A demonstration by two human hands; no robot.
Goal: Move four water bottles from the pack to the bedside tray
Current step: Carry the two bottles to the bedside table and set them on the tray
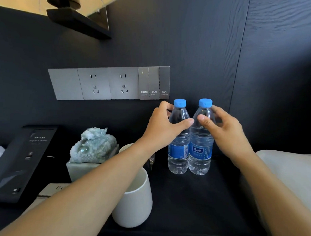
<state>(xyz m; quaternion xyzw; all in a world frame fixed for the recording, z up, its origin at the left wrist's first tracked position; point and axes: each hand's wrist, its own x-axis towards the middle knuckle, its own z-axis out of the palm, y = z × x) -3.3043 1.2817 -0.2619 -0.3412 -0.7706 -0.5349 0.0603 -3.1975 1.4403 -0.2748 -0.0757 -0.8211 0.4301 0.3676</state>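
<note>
Head view looks down on two clear plastic water bottles standing upright and touching each other near the back edge of a dark tray (192, 199). Left hand (166, 126) curls around the upper body of the left bottle (178, 145), thumb across the front and fingers wrapped behind the shoulder, closed on it. Right hand (222, 128) cups the shoulder of the right bottle (200, 148), thumb pressed on the front and fingers bent round the far side, gripping it. Both bottles have ribbed, see-through walls, blue screw caps and glossy blue labels; their bases rest on the tray's matte black surface. A smooth white cup (135, 202) with a rounded body stands near the tray's front left corner, partly behind the left forearm. Beyond the tray's left edge sits a rough, pale green carved stone ornament (93, 145) on a square base. Brushed grey sockets and switches (110, 83) line the dark wood-grain wall behind.
</note>
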